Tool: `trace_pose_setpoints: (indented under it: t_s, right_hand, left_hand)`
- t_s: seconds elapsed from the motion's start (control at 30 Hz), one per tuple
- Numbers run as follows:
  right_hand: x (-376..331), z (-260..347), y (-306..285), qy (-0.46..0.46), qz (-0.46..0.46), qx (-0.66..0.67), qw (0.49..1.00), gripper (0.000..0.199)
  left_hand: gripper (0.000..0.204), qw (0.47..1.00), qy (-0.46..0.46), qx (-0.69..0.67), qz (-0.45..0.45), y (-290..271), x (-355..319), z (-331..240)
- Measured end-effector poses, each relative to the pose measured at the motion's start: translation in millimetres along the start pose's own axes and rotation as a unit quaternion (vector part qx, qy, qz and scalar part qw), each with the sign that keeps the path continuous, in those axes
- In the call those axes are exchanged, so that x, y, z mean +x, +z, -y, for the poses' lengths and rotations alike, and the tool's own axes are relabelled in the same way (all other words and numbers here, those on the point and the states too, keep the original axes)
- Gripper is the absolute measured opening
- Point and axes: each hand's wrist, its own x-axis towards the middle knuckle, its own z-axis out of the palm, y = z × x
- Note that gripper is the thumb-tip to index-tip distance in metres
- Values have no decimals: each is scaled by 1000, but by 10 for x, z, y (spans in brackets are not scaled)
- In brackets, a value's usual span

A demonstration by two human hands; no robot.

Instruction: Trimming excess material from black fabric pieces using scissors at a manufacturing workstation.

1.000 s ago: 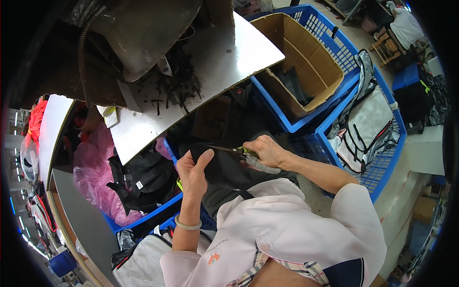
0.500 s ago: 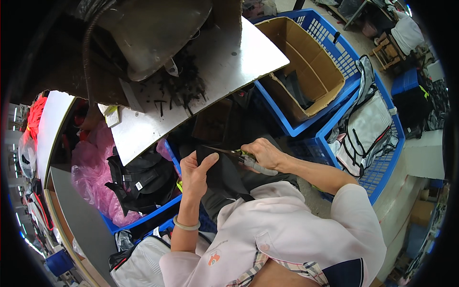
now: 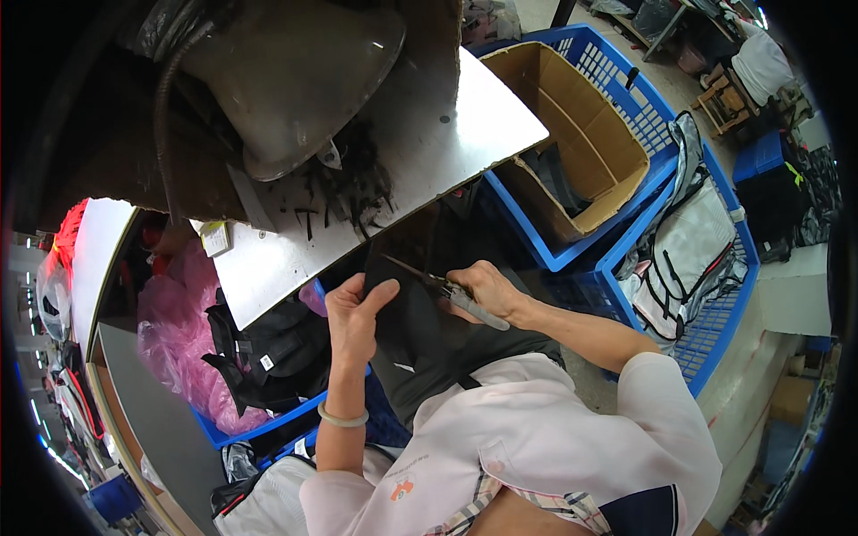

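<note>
Over my lap, my left hand (image 3: 351, 320) pinches a piece of black fabric (image 3: 386, 284) between thumb and fingers. The fabric hangs toward my dark trousers, and where it ends is hard to make out. My right hand (image 3: 485, 291) is wrapped round the grip of a pair of scissors (image 3: 481, 309), whose handle looks bound in grey. Their narrow metal blades point left toward the fabric, a little apart from my left thumb. Whether the blades touch the cloth cannot be told.
A white-topped table (image 3: 500, 121) with black scraps (image 3: 357, 183) and a machine stands ahead. At left, a blue crate holds black fabric pieces (image 3: 277, 353) and pink plastic wrap (image 3: 183, 335). Rightward are a carton (image 3: 594, 116) in a blue basket and another basket with white-and-black bags (image 3: 684, 250).
My left hand has shifted slightly left, away from the scissors. The blades, earlier close by my left thumb, now show at more length and tilt upward to the left.
</note>
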Motion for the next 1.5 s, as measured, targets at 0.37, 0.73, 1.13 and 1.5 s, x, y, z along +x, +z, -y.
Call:
trace_pose_setpoints:
  t_s: [0.37,0.73,1.13,1.5]
  right_hand:
    - [233,52,-181,95,-35,82,991,38]
    - [303,77,-193,152,7,113,982,43]
    - [38,-168,-220,173,-117,209,955,35]
    - [-17,-59,-203,257,-112,250,927,25]
  left_hand:
    - [7,999,-14,39,26,43,541,-146]
    - [8,999,-21,9,32,38,434,-145]
    - [22,990,94,-84,-66,-379,1103,-405]
    - [66,989,46,40,-132,-349,1218,-253]
